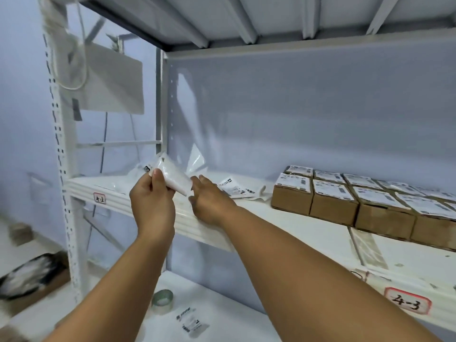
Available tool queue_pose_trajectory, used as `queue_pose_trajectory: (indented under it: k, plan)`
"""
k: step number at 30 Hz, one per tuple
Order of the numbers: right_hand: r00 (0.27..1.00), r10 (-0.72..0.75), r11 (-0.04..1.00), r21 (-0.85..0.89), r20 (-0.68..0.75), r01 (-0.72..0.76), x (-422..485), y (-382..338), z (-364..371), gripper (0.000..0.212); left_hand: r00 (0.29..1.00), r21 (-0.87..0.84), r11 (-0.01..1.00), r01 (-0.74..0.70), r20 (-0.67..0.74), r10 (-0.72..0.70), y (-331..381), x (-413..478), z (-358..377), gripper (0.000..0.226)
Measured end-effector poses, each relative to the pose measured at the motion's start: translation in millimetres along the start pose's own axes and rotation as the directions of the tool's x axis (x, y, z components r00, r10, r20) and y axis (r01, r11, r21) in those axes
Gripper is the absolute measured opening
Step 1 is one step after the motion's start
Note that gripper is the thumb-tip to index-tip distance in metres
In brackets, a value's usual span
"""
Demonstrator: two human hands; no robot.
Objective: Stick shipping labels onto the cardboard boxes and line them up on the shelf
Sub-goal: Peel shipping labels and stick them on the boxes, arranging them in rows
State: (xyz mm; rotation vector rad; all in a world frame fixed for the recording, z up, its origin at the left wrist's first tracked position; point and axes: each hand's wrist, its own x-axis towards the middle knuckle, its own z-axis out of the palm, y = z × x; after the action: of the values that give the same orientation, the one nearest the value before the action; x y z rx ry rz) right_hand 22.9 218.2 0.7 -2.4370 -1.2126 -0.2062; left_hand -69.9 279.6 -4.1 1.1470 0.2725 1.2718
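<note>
My left hand [153, 203] pinches a curled white label backing sheet [172, 176] and holds it up in front of the middle shelf [308, 228]. My right hand [209, 198] reaches to the sheet's lower right end, fingers touching it near the edge. Several brown cardboard boxes [333, 206] with white shipping labels on top stand in rows on the right of that shelf. More loose shipping labels [234, 187] and white sheets lie on the shelf behind my hands.
A roll of clear tape [162, 301] and a loose label [192, 322] lie on the lower shelf. An open carton [32, 277] with dark contents sits on the floor at the left. The perforated white upright [61, 149] stands left; shelf tags read 4-2 and 4-3.
</note>
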Motion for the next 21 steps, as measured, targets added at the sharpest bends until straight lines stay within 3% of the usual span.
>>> queue_pose_trajectory:
  k: [3, 6, 8, 10, 12, 15, 17, 21]
  plan:
    - [0.995, 0.042, 0.995, 0.087, 0.088, -0.05, 6.7, 8.9, 8.6, 0.038, 0.999, 0.022, 1.0, -0.006, 0.038, 0.005, -6.8, 5.5, 0.5, 0.036]
    - [0.994, 0.034, 0.999, -0.014, 0.108, -0.033, 7.7, 13.2, 10.8, 0.048, 0.996, 0.109, 0.993, -0.049, 0.077, 0.04, -14.1, 8.4, 1.6, 0.037]
    - [0.999, -0.026, 1.0, -0.013, -0.046, 0.025, 4.1, 10.8, 7.1, 0.038, 0.996, 0.149, 0.988, -0.049, 0.084, 0.037, -15.2, 8.5, 2.6, 0.036]
    - [0.957, 0.016, 0.983, 0.182, -0.29, 0.039, 0.1, 11.6, 2.4, 0.022, 0.996, 0.198, 0.979, -0.045, 0.082, 0.029, -12.9, 6.0, 4.7, 0.037]
    - [0.883, 0.223, 0.878, 0.479, -0.412, 0.002, -8.1, 13.0, -5.9, 0.018, 0.994, 0.289, 0.955, -0.073, 0.102, 0.045, -6.9, -0.3, 8.9, 0.039]
    - [0.867, 0.441, 0.526, 0.85, -0.235, -0.037, -26.5, 9.9, -31.6, 0.028, 0.974, 0.461, 0.866, -0.193, 0.196, 0.113, 6.6, -18.4, 19.4, 0.032]
    - [0.914, 0.402, 0.329, 0.941, -0.059, -0.084, -42.1, 8.7, -56.6, 0.034, 0.923, 0.503, 0.794, -0.342, 0.338, 0.184, 15.0, -32.1, 28.1, 0.028]
    - [0.95, 0.303, 0.236, 0.96, 0.076, -0.151, -75.4, 15.5, -97.9, 0.026, 0.691, 0.472, 0.567, -0.675, 0.675, 0.261, 30.9, -58.5, 51.1, 0.03]
